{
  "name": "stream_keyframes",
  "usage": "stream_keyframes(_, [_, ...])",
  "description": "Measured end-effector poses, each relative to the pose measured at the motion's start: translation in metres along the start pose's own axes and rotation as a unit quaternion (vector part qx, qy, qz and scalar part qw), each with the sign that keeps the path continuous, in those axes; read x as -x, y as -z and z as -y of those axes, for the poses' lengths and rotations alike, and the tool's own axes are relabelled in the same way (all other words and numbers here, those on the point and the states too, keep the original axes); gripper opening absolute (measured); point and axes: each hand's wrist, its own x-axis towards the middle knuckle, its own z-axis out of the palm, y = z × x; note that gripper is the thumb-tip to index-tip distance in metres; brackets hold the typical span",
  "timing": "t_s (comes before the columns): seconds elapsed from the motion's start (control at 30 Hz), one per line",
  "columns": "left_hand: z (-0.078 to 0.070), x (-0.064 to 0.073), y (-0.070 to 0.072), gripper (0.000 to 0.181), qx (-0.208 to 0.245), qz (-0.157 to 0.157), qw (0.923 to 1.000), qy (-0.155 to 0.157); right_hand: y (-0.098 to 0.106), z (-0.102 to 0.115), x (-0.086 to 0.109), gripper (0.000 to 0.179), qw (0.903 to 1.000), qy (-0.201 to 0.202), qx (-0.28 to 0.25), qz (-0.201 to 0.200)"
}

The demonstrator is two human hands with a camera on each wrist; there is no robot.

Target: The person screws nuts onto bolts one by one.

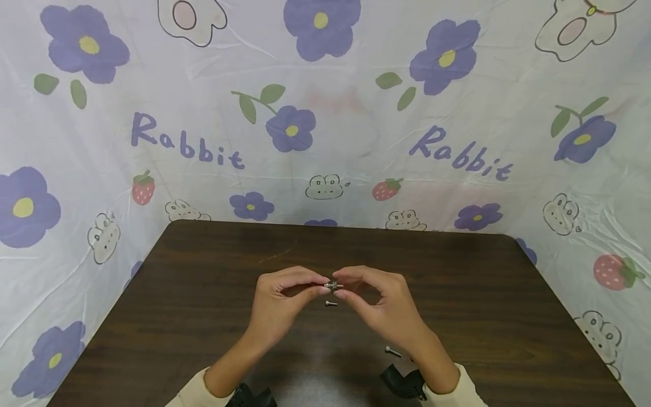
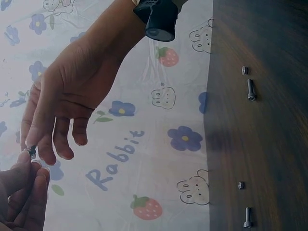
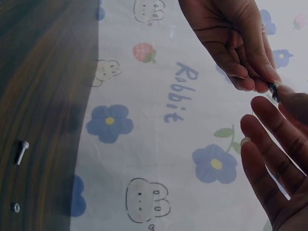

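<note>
A small metal screw with a nut (image 1: pixel 334 285) on it lies level between my two hands, above the table. My left hand (image 1: pixel 277 299) pinches the head end of the screw between thumb and forefinger. From the other side, the thumb and forefinger of my right hand (image 1: pixel 383 299) curl round the nut, the thin shank pointing toward the right palm. In the right wrist view, a dark bit of the hardware (image 3: pixel 274 91) shows among the fingertips. Fingers partly hide the joined pieces in both wrist views.
A loose screw (image 1: pixel 331 303) lies on the dark wooden table (image 1: pixel 203 316) below the hands, and another screw (image 1: pixel 393 351) by the right forearm. Nuts (image 2: pixel 245 70) lie near the screws. A printed cloth (image 1: pixel 325 85) hangs behind the table.
</note>
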Motion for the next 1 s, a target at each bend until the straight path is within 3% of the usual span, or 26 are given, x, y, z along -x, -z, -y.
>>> stream_keyframes(0.5, [-0.0008, 0.0012, -0.0014, 0.013, 0.005, 0.006, 0.9999, -0.007, -0.0017, 0.0002, 0.0023, 0.016, 0.9996, -0.023, 0.009, 0.014])
stream_keyframes(0.73, [-0.0011, 0.0004, -0.0025, 0.013, 0.001, 0.006, 1.0000, -0.007, -0.0042, -0.0013, 0.0005, 0.017, 0.9998, -0.010, 0.015, 0.011])
stream_keyframes(0.87, [-0.0016, 0.0007, -0.0028, 0.013, 0.001, 0.005, 1.0000, -0.004, -0.0045, -0.0010, 0.0013, 0.022, 0.9994, -0.026, 0.024, 0.006])
stream_keyframes(1.0, [-0.0024, 0.0006, -0.0024, 0.013, -0.001, 0.000, 1.0000, -0.002, -0.0015, 0.0012, 0.0023, 0.015, 0.9991, -0.036, 0.021, 0.002])
